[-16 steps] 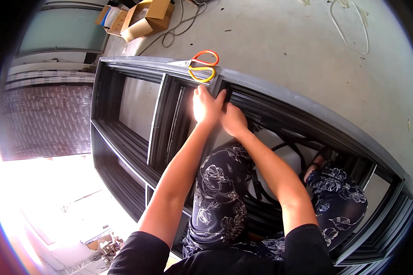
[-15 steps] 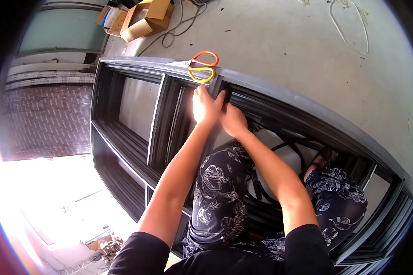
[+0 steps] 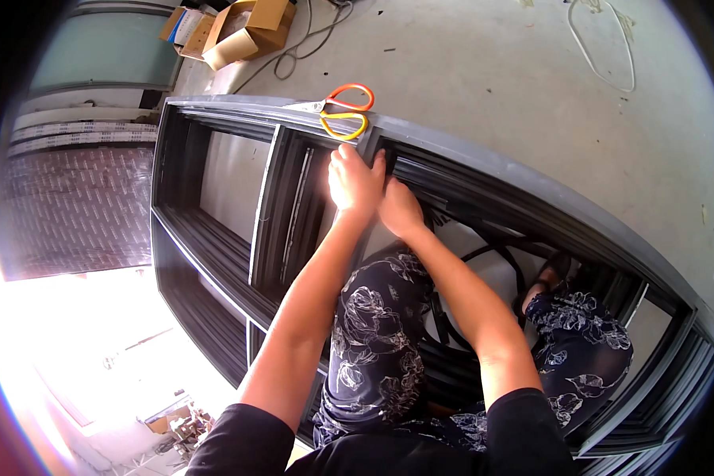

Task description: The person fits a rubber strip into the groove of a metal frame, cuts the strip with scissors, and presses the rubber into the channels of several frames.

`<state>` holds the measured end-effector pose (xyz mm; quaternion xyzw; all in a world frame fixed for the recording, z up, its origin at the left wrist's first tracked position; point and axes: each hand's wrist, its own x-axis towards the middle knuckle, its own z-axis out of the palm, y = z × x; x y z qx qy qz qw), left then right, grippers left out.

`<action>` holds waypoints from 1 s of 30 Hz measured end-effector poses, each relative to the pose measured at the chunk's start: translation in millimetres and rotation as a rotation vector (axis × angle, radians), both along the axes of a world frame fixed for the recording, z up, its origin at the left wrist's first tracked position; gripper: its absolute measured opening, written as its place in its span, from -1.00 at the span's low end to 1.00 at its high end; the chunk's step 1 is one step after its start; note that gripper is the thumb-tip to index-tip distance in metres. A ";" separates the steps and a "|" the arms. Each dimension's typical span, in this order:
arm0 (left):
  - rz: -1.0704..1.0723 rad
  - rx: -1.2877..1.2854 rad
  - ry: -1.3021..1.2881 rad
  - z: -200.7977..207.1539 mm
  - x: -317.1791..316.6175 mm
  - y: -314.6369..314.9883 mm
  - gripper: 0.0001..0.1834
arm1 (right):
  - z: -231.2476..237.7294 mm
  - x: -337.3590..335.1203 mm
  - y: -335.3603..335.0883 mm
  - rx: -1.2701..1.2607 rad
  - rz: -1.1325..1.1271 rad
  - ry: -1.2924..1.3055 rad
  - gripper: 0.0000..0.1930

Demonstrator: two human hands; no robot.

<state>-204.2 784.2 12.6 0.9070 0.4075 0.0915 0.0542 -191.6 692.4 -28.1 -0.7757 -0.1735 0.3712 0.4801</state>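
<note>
Left hand (image 3: pixel 355 181): fingers curled over the upright bar of the dark window frame (image 3: pixel 484 178), gripping it.
Right hand (image 3: pixel 401 208): pressed beside the left hand; grip cannot be told.
Scissors (image 3: pixel 343 113): orange and yellow handles, lying on the frame's top rail.
Cardboard boxes (image 3: pixel 234 30): open, brown, on the floor at top left.

My left hand (image 3: pixel 355 181) covers the spot on the frame (image 3: pixel 484 170) where my fingertips press, and it hides most of my right hand (image 3: pixel 399 208). My legs block the black cord (image 3: pixel 496 254). Glare whites out the lower left.
</note>
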 end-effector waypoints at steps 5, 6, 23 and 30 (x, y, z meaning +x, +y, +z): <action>-0.032 -0.082 -0.016 9.1 0.4 -6.0 -0.44 | -4.4 -20.6 -3.5 -0.104 0.082 -0.060 -0.61; -0.029 -0.086 -0.017 6.7 -2.4 -5.9 -0.44 | -10.0 -22.8 -4.5 -0.109 0.085 -0.061 -0.61; -0.090 0.010 -0.014 13.3 -0.4 -11.6 -0.48 | 15.9 -3.5 -14.0 -0.092 0.133 -0.268 -0.71; -0.155 -0.038 -0.009 5.4 -40.9 4.4 -0.47 | 120.3 15.0 -116.6 -0.045 0.666 -0.592 -0.74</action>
